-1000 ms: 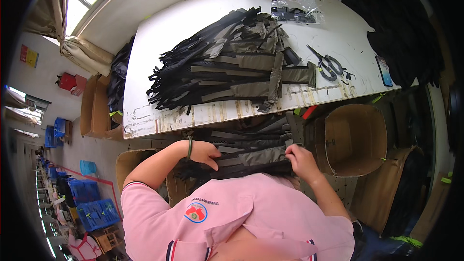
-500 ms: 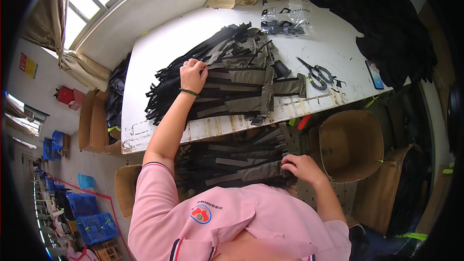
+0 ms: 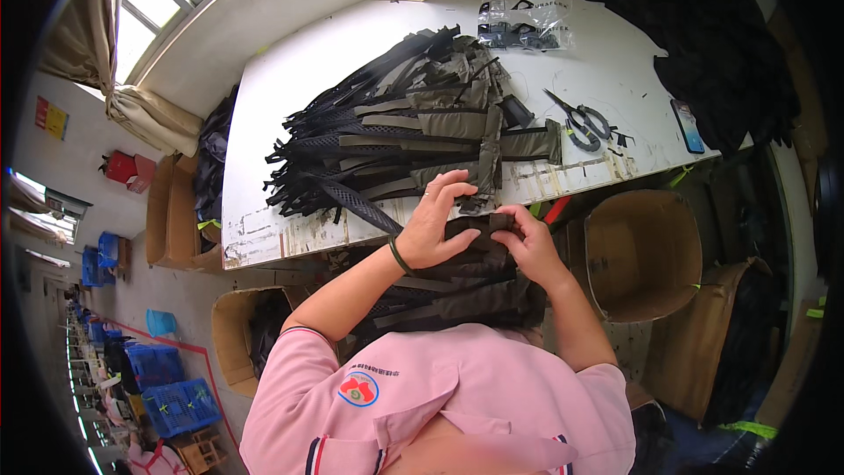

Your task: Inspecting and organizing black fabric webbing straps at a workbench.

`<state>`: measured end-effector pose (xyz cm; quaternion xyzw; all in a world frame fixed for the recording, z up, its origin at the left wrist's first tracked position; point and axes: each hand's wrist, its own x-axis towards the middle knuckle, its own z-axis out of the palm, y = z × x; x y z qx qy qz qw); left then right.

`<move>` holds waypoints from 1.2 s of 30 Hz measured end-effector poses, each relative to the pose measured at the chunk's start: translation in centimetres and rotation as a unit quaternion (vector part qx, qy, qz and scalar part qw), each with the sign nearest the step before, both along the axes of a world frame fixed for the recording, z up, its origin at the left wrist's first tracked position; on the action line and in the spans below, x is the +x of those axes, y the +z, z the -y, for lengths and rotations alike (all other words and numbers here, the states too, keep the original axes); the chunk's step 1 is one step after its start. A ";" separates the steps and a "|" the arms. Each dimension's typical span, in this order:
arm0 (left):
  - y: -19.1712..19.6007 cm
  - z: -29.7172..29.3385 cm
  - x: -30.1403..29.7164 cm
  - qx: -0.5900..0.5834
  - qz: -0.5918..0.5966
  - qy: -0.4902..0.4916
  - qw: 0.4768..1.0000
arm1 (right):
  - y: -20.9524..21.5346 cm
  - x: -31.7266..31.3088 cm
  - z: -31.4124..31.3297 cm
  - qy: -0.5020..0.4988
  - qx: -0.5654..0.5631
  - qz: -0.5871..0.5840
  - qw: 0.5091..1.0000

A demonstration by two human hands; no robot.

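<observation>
At the table's front edge my right hand (image 3: 529, 246) pinches the end of a grey-brown fabric strap (image 3: 501, 222) between thumb and fingers. Close to its left is my left hand (image 3: 432, 227), fingers spread and thumb apart, over the same strap. A black mesh length (image 3: 356, 203) runs from the pile to beneath the left hand; whether it belongs to the held strap is hidden. Behind the hands lies a fanned pile of grey and black mesh straps (image 3: 448, 125) on the white table (image 3: 290, 88). More such straps (image 3: 466, 303) rest across my lap.
Black-handled scissors (image 3: 587, 127) and a phone (image 3: 688, 127) lie on the table's right. A clear bag of black buckles (image 3: 525, 25) sits at the back, near heaped black fabric (image 3: 703, 44). Cardboard boxes (image 3: 646, 255) stand at the right, another (image 3: 233, 334) at the left.
My left hand has come from the pile toward me and right, and its fingers have spread. My right hand has risen from the lap to the table edge, now gripping a strap end.
</observation>
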<state>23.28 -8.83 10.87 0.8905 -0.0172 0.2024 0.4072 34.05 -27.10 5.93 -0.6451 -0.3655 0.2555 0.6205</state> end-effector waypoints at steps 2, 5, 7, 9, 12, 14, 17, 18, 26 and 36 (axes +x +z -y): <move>-0.1 0.0 0.8 0.022 0.013 -0.025 0.999 | -0.3 0.0 0.3 0.016 0.020 -0.019 0.999; -1.9 0.9 1.6 -0.077 -0.112 -0.039 0.990 | 0.8 -0.5 0.1 -0.130 -0.093 0.143 0.977; -2.7 0.9 1.7 -0.129 -0.127 -0.001 0.983 | 2.2 -1.6 -0.4 -0.154 -0.072 0.262 0.950; -3.4 0.8 1.9 -0.216 -0.147 0.029 0.965 | 2.1 -2.2 -0.7 -0.169 -0.038 0.390 0.904; -3.4 1.2 1.9 -0.209 -0.159 0.036 0.964 | 0.0 -1.6 -0.5 -0.176 -0.076 0.381 0.905; -3.9 1.0 1.6 -0.209 -0.167 0.038 0.963 | 0.0 -1.2 -0.6 -0.189 -0.062 0.397 0.896; -3.8 1.1 0.8 -0.189 -0.176 0.044 0.965 | 0.7 -0.9 -0.6 -0.110 -0.149 0.346 0.920; -3.7 1.2 0.6 -0.169 -0.177 0.043 0.969 | 0.9 -0.6 -0.7 -0.093 -0.139 0.380 0.910; -3.1 3.2 -1.0 0.024 0.005 -0.050 0.998 | 0.7 0.8 -2.0 -0.146 -0.104 0.267 0.947; -3.8 1.3 -1.8 -0.305 -0.204 -0.051 0.929 | -2.4 -0.6 -1.1 0.048 0.077 -0.443 0.892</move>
